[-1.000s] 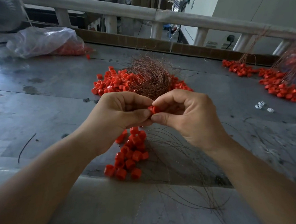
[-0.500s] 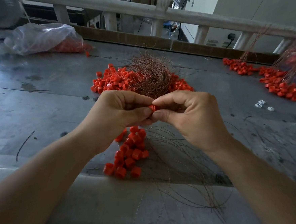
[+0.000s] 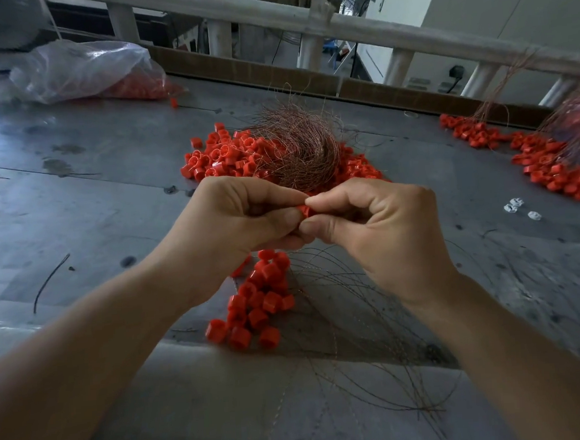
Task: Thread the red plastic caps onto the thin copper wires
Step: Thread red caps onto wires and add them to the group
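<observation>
Red cap point(image 3: 304, 211), small glossy plastic, is pinched by left hand point(image 3: 240, 220) and right hand point(image 3: 378, 227) fingertips above the tabletop's point(image 3: 75, 207) middle. Fingers cover most of it, and the copper wires point(image 3: 333, 337) beneath are too fine to trace.

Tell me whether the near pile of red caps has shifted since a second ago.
No. The near pile of red caps keeps its place relative to the dark scratch.
</observation>
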`<control>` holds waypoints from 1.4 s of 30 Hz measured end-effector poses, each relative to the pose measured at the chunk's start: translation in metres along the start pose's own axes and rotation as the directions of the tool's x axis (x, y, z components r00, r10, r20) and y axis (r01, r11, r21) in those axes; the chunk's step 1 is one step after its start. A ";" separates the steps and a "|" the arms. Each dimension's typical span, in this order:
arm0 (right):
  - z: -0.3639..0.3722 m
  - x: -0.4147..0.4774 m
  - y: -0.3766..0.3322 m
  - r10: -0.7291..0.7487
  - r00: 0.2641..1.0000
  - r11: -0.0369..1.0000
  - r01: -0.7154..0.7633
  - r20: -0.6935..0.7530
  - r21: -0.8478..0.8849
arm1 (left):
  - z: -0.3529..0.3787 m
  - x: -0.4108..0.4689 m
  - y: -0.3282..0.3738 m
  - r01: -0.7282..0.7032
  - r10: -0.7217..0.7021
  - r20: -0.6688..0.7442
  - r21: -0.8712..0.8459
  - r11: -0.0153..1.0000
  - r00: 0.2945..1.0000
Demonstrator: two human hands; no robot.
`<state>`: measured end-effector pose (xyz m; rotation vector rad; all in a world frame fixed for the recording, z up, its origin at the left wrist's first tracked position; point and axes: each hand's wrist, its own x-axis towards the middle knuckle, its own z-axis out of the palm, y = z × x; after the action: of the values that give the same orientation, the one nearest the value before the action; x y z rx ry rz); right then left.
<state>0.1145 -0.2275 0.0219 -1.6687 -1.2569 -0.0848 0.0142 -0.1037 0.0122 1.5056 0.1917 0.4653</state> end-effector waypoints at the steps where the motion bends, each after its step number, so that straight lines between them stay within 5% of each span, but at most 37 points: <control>1: -0.001 0.000 0.000 0.001 1.000 1.000 -0.001 0.007 0.020 | 0.000 0.000 0.000 0.004 -0.004 0.001 -0.011 1.000 1.000; 11: -0.003 0.000 0.000 -0.040 0.998 0.997 0.038 0.043 0.064 | -0.001 -0.001 0.002 0.029 -0.026 0.089 -0.043 0.999 0.996; 14: -0.006 0.001 -0.001 0.010 0.991 0.979 -0.036 0.131 0.200 | -0.002 -0.002 0.004 0.043 -0.032 0.128 -0.081 0.996 0.991; 20: -0.014 0.006 0.000 0.012 0.931 0.998 -0.031 0.366 0.047 | -0.001 -0.002 0.003 0.079 -0.056 0.191 -0.116 0.990 0.980; 28: -0.008 0.002 -0.001 -0.057 0.935 0.993 0.090 0.350 -0.079 | 0.004 -0.007 0.004 -0.064 0.051 0.228 0.049 0.997 0.972; 42: -0.005 -0.001 -0.006 -0.098 0.950 0.982 0.140 0.296 -0.127 | 0.008 -0.011 0.003 -0.070 0.073 0.211 -0.023 0.997 0.975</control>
<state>0.1121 -0.2323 0.0282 -1.7755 -1.6053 -0.0068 0.0073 -0.1150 0.0142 1.5394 -0.0335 0.3594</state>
